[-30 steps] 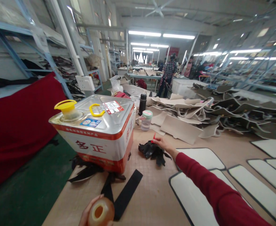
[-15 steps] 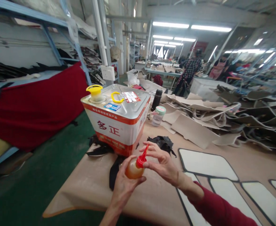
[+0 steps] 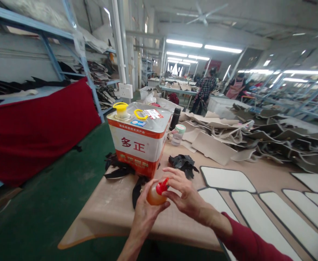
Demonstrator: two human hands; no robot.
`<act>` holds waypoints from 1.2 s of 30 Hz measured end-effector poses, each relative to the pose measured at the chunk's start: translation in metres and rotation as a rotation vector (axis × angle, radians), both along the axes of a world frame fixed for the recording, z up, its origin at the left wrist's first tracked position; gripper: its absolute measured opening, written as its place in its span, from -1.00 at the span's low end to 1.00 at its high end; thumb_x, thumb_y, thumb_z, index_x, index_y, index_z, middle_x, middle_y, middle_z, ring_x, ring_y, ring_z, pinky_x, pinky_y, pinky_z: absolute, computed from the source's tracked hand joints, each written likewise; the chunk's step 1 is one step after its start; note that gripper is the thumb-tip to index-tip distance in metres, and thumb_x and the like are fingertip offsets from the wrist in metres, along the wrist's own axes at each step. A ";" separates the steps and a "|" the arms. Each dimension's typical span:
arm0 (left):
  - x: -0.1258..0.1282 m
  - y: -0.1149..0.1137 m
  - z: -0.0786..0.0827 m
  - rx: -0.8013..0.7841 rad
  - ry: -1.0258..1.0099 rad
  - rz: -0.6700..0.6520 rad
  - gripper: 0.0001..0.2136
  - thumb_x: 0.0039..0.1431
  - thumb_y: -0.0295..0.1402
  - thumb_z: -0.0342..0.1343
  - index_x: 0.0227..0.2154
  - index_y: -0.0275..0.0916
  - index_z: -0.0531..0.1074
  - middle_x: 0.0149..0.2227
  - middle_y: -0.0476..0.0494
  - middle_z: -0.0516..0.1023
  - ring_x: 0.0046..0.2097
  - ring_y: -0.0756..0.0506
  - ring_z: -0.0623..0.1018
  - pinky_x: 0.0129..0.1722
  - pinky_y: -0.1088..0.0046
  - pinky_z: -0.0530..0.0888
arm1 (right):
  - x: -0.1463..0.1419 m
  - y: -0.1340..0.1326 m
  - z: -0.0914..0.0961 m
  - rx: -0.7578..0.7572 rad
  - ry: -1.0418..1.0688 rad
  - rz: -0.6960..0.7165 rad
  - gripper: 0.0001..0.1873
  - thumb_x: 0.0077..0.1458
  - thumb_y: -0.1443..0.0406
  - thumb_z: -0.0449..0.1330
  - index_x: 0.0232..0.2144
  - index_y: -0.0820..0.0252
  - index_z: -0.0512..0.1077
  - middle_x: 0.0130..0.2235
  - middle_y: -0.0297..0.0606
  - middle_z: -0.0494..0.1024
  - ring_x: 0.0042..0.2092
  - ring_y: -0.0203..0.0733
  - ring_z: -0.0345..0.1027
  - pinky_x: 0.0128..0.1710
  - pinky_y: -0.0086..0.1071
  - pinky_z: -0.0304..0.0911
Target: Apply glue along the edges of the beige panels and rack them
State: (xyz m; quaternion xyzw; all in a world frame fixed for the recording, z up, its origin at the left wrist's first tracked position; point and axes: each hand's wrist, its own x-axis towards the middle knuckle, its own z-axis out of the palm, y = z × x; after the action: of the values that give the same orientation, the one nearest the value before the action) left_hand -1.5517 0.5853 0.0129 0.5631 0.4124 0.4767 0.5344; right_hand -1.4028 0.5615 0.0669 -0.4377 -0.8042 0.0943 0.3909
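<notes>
My left hand (image 3: 145, 210) is wrapped round a small squeeze bottle (image 3: 154, 197) of amber liquid, holding it tilted over the near part of the table. On the bottle sits a red nozzle cap (image 3: 162, 186). The thumb and fingertips of my right hand (image 3: 185, 194) close on this cap from the right; its other fingers are stretched out. Just behind my hands stands a large square metal can (image 3: 141, 145) with a yellow spout and a yellow handle. Black scraps (image 3: 183, 165) lie beyond my right hand.
A clear jar (image 3: 178, 135) and a black flask (image 3: 175, 119) stand beside the can. White dark-edged panels (image 3: 226, 178) lie on the brown table covering (image 3: 104, 217) at right. Grey-beige cut pieces (image 3: 213, 146) are piled behind. A person (image 3: 204, 88) in a checked top stands farther back.
The view has shifted, so the can sits slightly farther right and the panels farther left. The red nozzle tip, upright and clear before, now points lower and sits nearer my right fingers.
</notes>
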 end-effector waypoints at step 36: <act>0.060 -0.176 0.029 -0.180 -0.152 -1.176 -0.35 -0.28 -0.34 0.38 -0.01 -0.27 0.40 -0.09 -0.22 0.54 -0.08 -0.25 0.51 -0.13 0.34 0.43 | 0.028 -0.302 0.033 -0.228 0.281 -0.478 -0.57 0.12 0.05 0.15 -0.01 0.07 0.42 0.26 -0.13 0.20 0.31 -0.07 -0.07 0.28 -0.05 -0.19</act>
State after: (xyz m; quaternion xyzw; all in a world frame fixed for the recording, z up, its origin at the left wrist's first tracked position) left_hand -1.4920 0.4094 0.0416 0.6136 0.0310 0.1030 0.7823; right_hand -1.3746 0.2598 0.1003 -0.6385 -0.6006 0.1489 0.4577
